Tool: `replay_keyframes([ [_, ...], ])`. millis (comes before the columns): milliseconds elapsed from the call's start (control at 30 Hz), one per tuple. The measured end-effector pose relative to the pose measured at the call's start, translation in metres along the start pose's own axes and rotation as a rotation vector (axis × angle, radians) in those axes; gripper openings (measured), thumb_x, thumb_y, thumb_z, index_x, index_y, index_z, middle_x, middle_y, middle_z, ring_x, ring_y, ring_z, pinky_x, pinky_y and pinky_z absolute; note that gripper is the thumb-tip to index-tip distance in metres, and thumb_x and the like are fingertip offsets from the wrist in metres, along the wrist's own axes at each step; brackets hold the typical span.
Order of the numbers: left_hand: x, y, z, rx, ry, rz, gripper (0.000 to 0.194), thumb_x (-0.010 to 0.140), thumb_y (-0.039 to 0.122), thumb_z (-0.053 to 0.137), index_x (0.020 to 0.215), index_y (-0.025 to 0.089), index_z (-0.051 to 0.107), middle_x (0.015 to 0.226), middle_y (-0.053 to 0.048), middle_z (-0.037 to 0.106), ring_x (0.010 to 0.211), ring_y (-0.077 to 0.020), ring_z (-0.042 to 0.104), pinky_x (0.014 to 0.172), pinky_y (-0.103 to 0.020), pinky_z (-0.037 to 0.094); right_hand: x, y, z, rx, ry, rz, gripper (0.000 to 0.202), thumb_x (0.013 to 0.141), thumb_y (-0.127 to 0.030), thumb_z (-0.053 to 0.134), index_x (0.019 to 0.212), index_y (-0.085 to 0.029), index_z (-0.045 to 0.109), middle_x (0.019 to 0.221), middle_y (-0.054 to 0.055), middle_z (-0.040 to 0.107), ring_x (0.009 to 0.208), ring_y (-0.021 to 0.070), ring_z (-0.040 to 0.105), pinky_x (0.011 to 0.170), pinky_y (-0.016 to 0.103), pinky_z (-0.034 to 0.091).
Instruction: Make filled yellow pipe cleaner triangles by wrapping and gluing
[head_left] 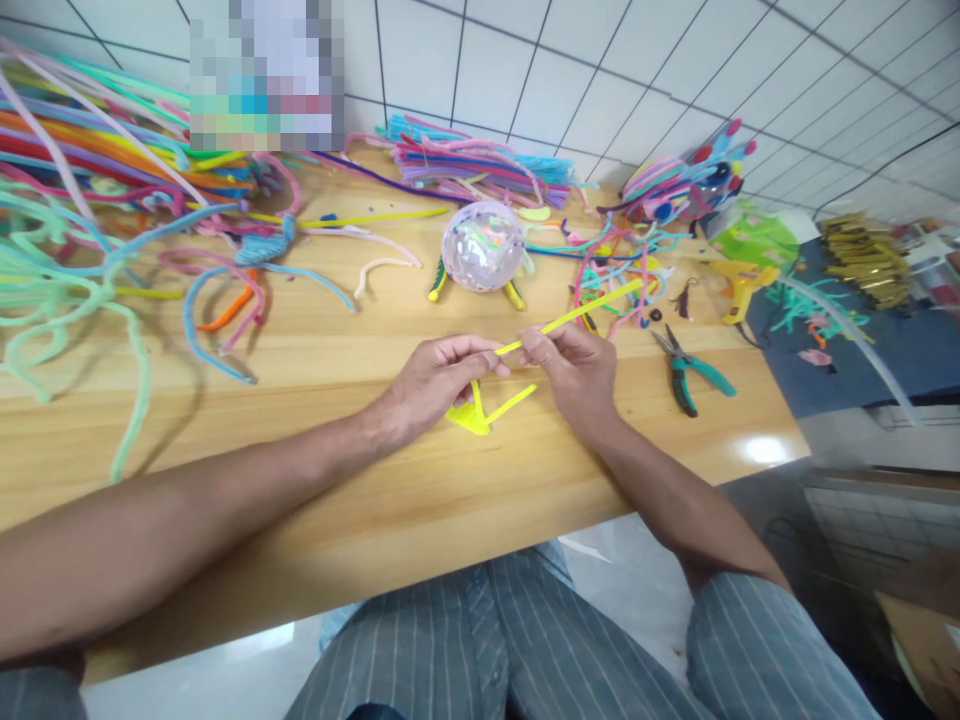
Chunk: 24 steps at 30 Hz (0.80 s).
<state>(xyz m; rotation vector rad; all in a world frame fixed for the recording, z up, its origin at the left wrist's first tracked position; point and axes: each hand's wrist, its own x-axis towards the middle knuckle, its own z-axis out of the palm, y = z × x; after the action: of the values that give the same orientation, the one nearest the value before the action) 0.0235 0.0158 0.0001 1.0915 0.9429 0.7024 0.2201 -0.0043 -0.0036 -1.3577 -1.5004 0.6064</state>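
My left hand (442,385) is closed on a bright yellow pipe cleaner (592,306). A flat yellow woven piece (468,418) with loose strands hangs below its fingers, partly hidden by them. My right hand (574,370) pinches the same pipe cleaner a little further along, and its free end points up to the right. Only a short stretch shows between the two hands. Behind them stands a clear round bowl (484,247) with glittery contents.
Pliers (686,370) with teal handles lie right of my right hand, near a yellow glue gun (739,288). Colourful pipe cleaners (480,165) are bundled at the back. More pipe cleaners (71,250) spread over the left side. A tiled wall (570,60) stands behind the wooden table (360,530).
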Motion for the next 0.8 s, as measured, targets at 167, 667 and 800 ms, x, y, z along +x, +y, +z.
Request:
replay_keyframes([
  [167,-0.001,-0.001,0.000,-0.016,0.002,0.007,0.032,0.080,0.046,0.078,0.092,0.017,0.077,0.098,-0.005,0.082,0.053,-0.0066,0.049,0.053,-0.022,0.039,0.002,0.003,0.001,0.058,-0.005,0.031,0.048,0.088,-0.068,0.074,0.071,-0.023,0.073,0.067,-0.001,0.073,0.062,0.0140,0.066,0.065,0.029,0.055],
  [667,-0.001,-0.001,-0.002,-0.055,0.082,-0.147,0.037,0.077,0.046,0.088,0.097,0.015,0.080,0.103,-0.011,0.084,0.066,-0.0152,0.071,0.058,-0.024,0.055,0.031,0.011,-0.109,-0.369,-0.140,-0.015,0.019,0.088,-0.039,0.074,0.097,-0.024,0.082,0.095,0.001,0.083,0.080,0.0161,0.073,0.076,0.030,0.057],
  [800,0.001,-0.003,-0.003,-0.074,0.087,-0.175,0.039,0.077,0.044,0.090,0.101,0.015,0.080,0.106,-0.010,0.085,0.069,-0.0143,0.073,0.064,-0.023,0.060,0.034,0.062,-0.208,-0.528,0.262,0.204,0.026,0.081,-0.043,0.075,0.092,-0.020,0.081,0.091,0.005,0.082,0.083,0.0208,0.073,0.082,0.036,0.058],
])
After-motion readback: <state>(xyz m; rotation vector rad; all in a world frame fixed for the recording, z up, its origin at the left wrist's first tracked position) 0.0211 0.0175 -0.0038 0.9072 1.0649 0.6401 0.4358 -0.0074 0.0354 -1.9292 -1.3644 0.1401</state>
